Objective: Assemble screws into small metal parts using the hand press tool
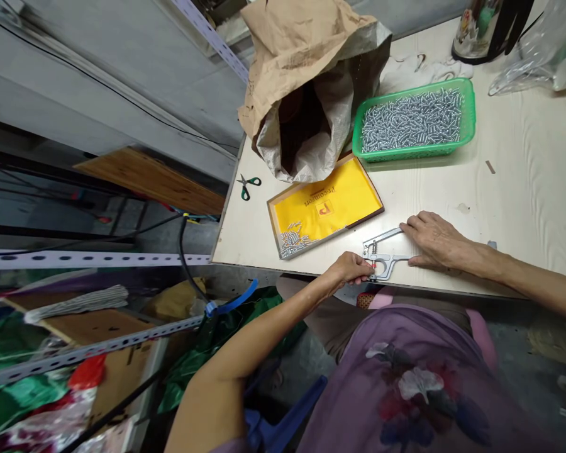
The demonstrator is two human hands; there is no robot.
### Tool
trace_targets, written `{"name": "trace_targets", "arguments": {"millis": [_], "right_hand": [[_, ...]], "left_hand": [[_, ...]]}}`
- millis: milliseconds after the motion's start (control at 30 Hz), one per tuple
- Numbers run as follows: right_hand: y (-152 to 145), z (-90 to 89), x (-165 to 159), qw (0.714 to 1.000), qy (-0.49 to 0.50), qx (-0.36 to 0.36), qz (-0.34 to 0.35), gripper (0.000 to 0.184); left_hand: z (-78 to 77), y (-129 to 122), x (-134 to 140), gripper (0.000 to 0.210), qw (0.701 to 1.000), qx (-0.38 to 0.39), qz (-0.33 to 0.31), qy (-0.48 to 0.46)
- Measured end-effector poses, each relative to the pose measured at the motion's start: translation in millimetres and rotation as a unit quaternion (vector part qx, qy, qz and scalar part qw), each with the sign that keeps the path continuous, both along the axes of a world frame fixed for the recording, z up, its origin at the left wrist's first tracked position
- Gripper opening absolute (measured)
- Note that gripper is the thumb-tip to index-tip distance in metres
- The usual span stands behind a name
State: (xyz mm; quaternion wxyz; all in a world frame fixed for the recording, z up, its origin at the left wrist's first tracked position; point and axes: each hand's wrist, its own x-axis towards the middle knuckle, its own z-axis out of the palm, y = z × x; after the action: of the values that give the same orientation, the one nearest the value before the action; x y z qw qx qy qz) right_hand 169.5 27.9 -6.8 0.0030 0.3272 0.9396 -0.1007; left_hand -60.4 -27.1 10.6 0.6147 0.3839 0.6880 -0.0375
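Note:
Silver snap-fastener-style hand pliers (387, 258) lie at the table's front edge, with a small spring near their jaws. My right hand (434, 243) grips them from the right, fingers at the upper handle and thumb by the lower one. At the jaw end, my left hand (353, 269) is closed in a pinch; whatever its fingertips hold is too small to make out. Just beyond my left hand sits a shallow box (331, 234) lined with a yellow printed sheet (344, 189). Small metal springs (294, 241) are heaped in its near left corner.
A green plastic basket (405, 153) full of small metal springs stands farther back. Beside it, an open paper sack (306, 50) leans over the box. Green-handled scissors (248, 186) lie near the left table edge. An electric kettle (481, 31) and clear plastic bag (538, 60) are at the back right.

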Motion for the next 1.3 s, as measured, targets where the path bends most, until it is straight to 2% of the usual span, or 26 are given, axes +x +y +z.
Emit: {"name": "trace_targets", "arguments": {"millis": [67, 133, 200, 267, 367, 467, 567, 633, 800, 867, 1033, 1167, 1233, 1300], "right_hand": [[-2, 2.5, -1, 1.000, -0.006, -0.009, -0.006, 0.046], [-4, 4.4, -1, 1.000, -0.008, -0.016, -0.009, 0.040], [-6, 5.6, -1, 1.000, -0.001, -0.016, -0.007, 0.036], [-8, 6.1, -1, 1.000, 0.002, -0.010, -0.005, 0.034], [-10, 5.3, 0, 1.000, -0.006, -0.002, -0.012, 0.037], [-11, 3.4, 3, 1.000, 0.002, -0.002, -0.011, 0.043], [-10, 2.7, 8, 1.000, 0.012, -0.001, -0.014, 0.052], [-8, 3.9, 12, 1.000, 0.002, 0.000, -0.021, 0.050], [-1, 6.5, 12, 1.000, 0.002, -0.009, -0.026, 0.018], [2, 4.3, 9, 0.999, 0.008, -0.018, -0.027, 0.013], [4, -2.7, 5, 0.999, 0.005, -0.026, -0.020, 0.025], [12, -1.6, 10, 0.999, 0.017, -0.017, -0.028, 0.018], [20, 0.1, 15, 1.000, 0.023, -0.016, -0.014, 0.033], [30, 0.9, 20, 1.000, 0.021, -0.020, 0.010, 0.047]], "left_hand": [[4.1, -4, 0, 0.023, 0.998, 0.031, -0.041, 0.030], [8.3, -9, 2, 0.024, 0.982, 0.130, -0.098, 0.097], [10.2, -14, 8, 0.020, 0.936, 0.268, -0.161, 0.160], [7.4, -15, 18, 0.015, 0.880, 0.377, -0.228, 0.176], [-5.3, -7, 34, 0.032, 0.812, 0.461, -0.330, 0.140], [-18.5, 7, 44, 0.055, 0.775, 0.491, -0.381, 0.113], [-22.5, 17, 45, 0.062, 0.770, 0.484, -0.401, 0.108], [-20.8, 21, 46, 0.060, 0.771, 0.474, -0.408, 0.118], [-17.4, 29, 52, 0.037, 0.783, 0.458, -0.393, 0.150], [-17.4, 31, 55, 0.026, 0.787, 0.454, -0.387, 0.159], [-15.0, 35, 59, 0.014, 0.789, 0.442, -0.386, 0.183], [-20.3, 32, 57, 0.027, 0.790, 0.464, -0.359, 0.180], [-29.3, 24, 56, 0.040, 0.783, 0.501, -0.330, 0.167], [-41.5, 12, 56, 0.044, 0.767, 0.546, -0.305, 0.145]]}}
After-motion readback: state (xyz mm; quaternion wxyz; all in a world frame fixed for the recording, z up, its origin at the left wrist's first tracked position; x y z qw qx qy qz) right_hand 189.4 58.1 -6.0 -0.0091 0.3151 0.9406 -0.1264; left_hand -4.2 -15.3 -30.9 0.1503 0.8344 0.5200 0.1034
